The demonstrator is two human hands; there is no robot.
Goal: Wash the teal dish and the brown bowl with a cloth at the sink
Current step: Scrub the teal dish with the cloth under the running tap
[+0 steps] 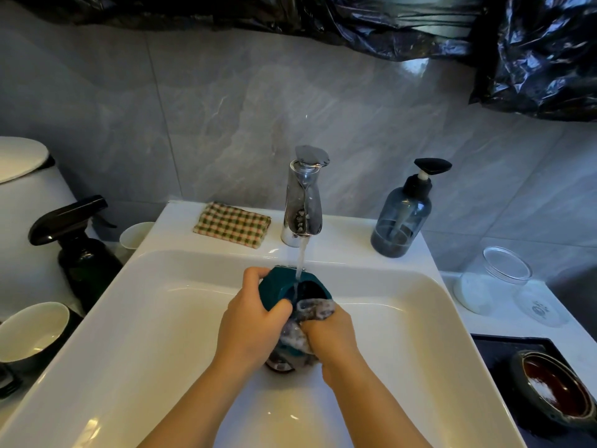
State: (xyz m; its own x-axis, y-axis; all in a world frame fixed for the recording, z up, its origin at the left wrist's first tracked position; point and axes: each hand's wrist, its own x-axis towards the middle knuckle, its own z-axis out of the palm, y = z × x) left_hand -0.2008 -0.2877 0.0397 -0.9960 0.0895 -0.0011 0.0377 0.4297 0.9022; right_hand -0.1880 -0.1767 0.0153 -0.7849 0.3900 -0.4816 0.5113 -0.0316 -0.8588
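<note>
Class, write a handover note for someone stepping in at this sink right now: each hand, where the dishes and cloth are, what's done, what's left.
Left hand grips the teal dish over the sink, under the running tap.
Right hand grips the sudsy cloth, pushed into the dish's opening.
Brown bowl sits on the dark tray right of the sink, a white patch inside.
Done: teal dish mid-scrub.
Left: finish and rinse it, then wash the brown bowl.
</note>
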